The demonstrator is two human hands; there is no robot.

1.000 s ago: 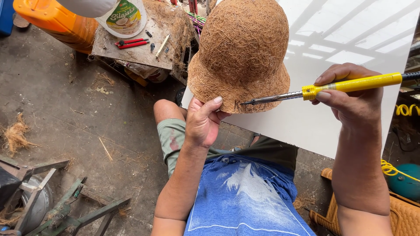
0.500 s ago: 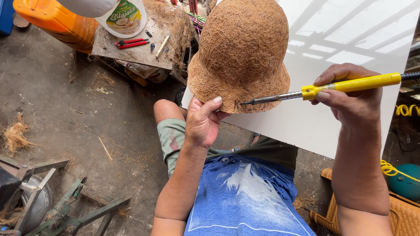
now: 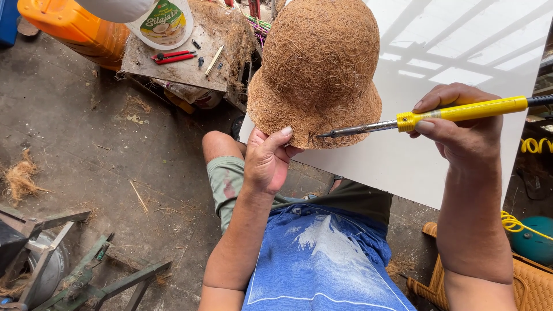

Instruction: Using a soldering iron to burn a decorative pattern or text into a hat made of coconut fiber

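A brown hat [image 3: 317, 69] woven of coarse fibre rests on a glossy white board [image 3: 449, 63] above my lap. My left hand [image 3: 268, 158] grips the hat's near brim, thumb on top. My right hand [image 3: 461, 124] holds a yellow-handled soldering iron [image 3: 455, 112] level, its dark metal tip touching the brim's edge just right of my left thumb. A black cord leaves the handle at the right edge.
At upper left a small wooden table [image 3: 184, 66] carries a white tub, red-handled pliers [image 3: 173, 56] and loose fibre, beside an orange container [image 3: 75, 29]. A metal frame [image 3: 75, 270] lies at lower left. A wicker chair [image 3: 530, 282] and teal ball stand at lower right.
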